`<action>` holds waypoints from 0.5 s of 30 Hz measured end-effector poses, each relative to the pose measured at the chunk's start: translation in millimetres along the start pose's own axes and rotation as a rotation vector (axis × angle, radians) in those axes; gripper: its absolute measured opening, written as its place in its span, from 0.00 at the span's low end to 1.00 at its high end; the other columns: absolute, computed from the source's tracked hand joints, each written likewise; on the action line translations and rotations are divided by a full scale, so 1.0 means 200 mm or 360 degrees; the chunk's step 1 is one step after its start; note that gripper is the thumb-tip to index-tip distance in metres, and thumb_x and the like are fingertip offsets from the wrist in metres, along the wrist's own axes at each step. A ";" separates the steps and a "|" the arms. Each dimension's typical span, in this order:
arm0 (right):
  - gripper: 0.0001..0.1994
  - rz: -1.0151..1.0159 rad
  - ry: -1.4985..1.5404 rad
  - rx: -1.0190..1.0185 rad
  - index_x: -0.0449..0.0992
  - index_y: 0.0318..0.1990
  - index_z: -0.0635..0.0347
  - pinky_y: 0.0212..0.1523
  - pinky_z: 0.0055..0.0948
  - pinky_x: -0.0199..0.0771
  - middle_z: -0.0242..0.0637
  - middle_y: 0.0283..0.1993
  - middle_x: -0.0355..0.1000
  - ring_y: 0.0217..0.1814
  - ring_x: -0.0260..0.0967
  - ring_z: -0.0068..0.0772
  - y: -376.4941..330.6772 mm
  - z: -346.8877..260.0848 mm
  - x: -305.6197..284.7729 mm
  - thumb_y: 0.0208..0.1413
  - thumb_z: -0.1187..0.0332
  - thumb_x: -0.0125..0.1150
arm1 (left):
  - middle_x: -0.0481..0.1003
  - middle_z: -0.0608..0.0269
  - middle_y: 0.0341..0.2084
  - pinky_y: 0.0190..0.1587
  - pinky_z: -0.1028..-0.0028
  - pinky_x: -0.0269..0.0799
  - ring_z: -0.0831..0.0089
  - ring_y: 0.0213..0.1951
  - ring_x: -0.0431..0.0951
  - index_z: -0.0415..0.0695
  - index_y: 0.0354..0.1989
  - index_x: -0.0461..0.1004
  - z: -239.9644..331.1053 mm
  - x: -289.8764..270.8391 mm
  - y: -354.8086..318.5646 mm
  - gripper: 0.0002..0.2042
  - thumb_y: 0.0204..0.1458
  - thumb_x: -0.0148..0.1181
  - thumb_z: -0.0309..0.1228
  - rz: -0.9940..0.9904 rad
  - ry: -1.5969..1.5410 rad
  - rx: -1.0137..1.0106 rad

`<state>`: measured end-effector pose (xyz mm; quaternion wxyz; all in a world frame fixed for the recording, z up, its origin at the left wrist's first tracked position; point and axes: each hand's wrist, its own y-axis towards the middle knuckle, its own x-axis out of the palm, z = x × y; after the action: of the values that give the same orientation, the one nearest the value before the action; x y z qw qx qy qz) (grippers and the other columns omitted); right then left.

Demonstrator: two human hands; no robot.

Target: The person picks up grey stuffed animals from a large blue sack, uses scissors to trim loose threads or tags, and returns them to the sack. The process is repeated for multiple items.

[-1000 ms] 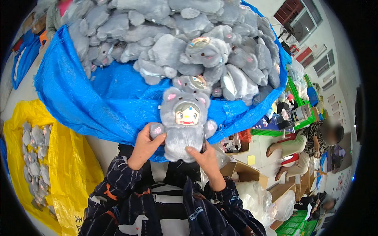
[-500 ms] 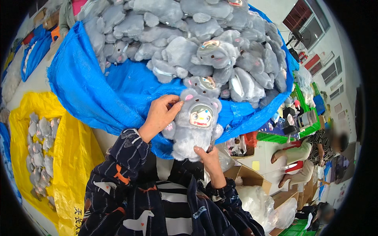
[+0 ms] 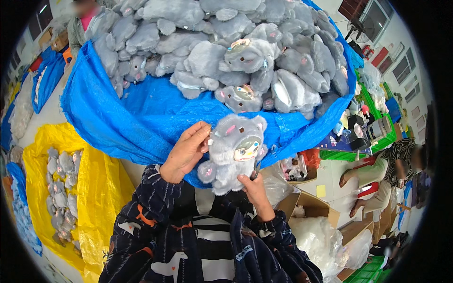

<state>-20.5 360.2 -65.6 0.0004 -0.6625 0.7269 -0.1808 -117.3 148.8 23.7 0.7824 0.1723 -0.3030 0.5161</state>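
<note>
I hold a grey plush toy (image 3: 231,151) with pink ears and a shiny face patch in front of my chest. My left hand (image 3: 185,151) pinches the toy's ear at its upper left. My right hand (image 3: 252,186) grips it from below at the lower right, and something thin and dark sticks up between its fingers. Just beyond the toy a big blue tarp sack (image 3: 141,118) is heaped with several more grey plush toys (image 3: 226,52).
A yellow sack (image 3: 94,179) at my left holds several grey toys laid flat. Cardboard boxes (image 3: 306,207) and clear plastic bags (image 3: 321,240) stand at my right. Another person (image 3: 387,170) sits at the right near green crates (image 3: 373,108). A person stands at the top left.
My left hand has moved from the toy's lower side up to its ear. The toy has tilted and shifted slightly to the right, with my right hand staying under it.
</note>
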 end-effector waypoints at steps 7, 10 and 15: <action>0.22 0.0369 -0.0612 -0.0647 0.67 0.51 0.70 0.34 0.20 0.64 0.33 0.39 0.69 0.33 0.63 0.20 -0.05 -0.09 0.04 0.51 0.68 0.62 | 0.64 0.75 0.21 0.25 0.84 0.55 0.88 0.23 0.59 0.45 0.29 0.68 0.07 0.11 0.01 0.08 0.60 0.50 0.33 0.0085 0.0438 0.0186; 0.19 0.0550 -0.1069 -0.1146 0.68 0.51 0.67 0.36 0.22 0.65 0.36 0.39 0.68 0.34 0.64 0.24 -0.11 -0.31 0.04 0.52 0.70 0.56 | 0.64 0.75 0.21 0.25 0.84 0.56 0.88 0.23 0.60 0.44 0.28 0.67 0.08 0.15 0.02 0.10 0.60 0.50 0.34 0.0091 0.0623 0.0311; 0.19 0.0376 -0.1750 -0.1665 0.71 0.49 0.60 0.28 0.29 0.70 0.38 0.35 0.69 0.29 0.69 0.35 -0.08 -0.63 0.35 0.49 0.67 0.62 | 0.64 0.75 0.20 0.25 0.85 0.57 0.88 0.23 0.61 0.44 0.28 0.67 0.06 0.16 0.02 0.10 0.61 0.49 0.34 0.0119 0.0791 0.0440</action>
<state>-44.7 324.5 72.4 0.0676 -0.4890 0.6789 0.5435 -116.1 164.7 53.5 0.7823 0.1341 -0.0348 0.6074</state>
